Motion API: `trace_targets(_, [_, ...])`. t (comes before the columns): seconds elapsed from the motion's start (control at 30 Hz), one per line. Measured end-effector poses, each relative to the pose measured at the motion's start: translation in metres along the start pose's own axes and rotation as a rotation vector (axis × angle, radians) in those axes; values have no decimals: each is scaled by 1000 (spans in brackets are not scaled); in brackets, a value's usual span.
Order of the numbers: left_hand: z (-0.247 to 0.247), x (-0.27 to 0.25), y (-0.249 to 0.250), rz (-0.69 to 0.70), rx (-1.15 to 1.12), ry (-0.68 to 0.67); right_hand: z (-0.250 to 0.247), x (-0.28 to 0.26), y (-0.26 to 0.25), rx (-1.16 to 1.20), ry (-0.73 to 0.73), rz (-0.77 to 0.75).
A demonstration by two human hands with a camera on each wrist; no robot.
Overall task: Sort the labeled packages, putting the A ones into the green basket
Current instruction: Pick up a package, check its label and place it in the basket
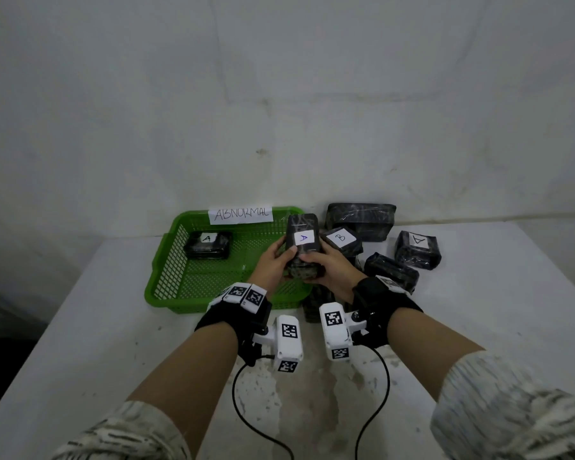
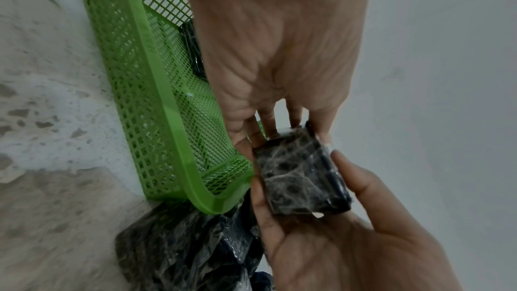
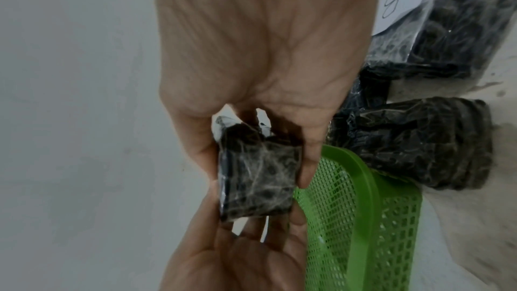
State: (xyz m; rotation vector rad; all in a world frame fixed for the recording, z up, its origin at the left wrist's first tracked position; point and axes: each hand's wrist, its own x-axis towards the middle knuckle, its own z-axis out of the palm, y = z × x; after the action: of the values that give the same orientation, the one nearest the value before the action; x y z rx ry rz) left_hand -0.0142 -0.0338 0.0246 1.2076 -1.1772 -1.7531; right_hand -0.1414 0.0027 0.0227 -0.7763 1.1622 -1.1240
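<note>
Both hands, left hand (image 1: pixel 273 263) and right hand (image 1: pixel 326 265), grip one black plastic-wrapped package (image 1: pixel 302 249) marked A, held upright above the right end of the green basket (image 1: pixel 166 260). White and stained near the front edge, the counter (image 1: pixel 97 327) meets a pale, bare wall. Inside the mesh basket, which bears a paper sign (image 1: pixel 240 214) reading ABNORMAL, lies another A package (image 1: pixel 208 245). Right of the basket sit crinkled black packages, among them a B package (image 1: pixel 342 241) and an A-labelled package (image 1: pixel 417 250).
</note>
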Motion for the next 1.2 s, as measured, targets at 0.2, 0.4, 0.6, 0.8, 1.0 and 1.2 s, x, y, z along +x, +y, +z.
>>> trace_targets(0.2, [1, 2, -6, -4, 11, -6, -5, -3, -1, -123, 32, -73])
trace_targets(0.4, [1, 10, -2, 20, 215, 33, -8, 2, 4, -88, 242, -207])
trace_targets(0.6, [2, 6, 1, -102, 6, -49, -9, 3, -3, -152, 243, -209])
trace_targets(0.8, [3, 12, -7, -128, 25, 32, 2, 4, -7, -52, 381, -224])
trace_targets(1.0, [8, 4, 1, -169, -48, -95, 4, 21, 8, -229, 355, -165])
trace_targets(1.2, [16, 4, 5, -66, 70, 17, 8, 13, 2, -450, 319, -155])
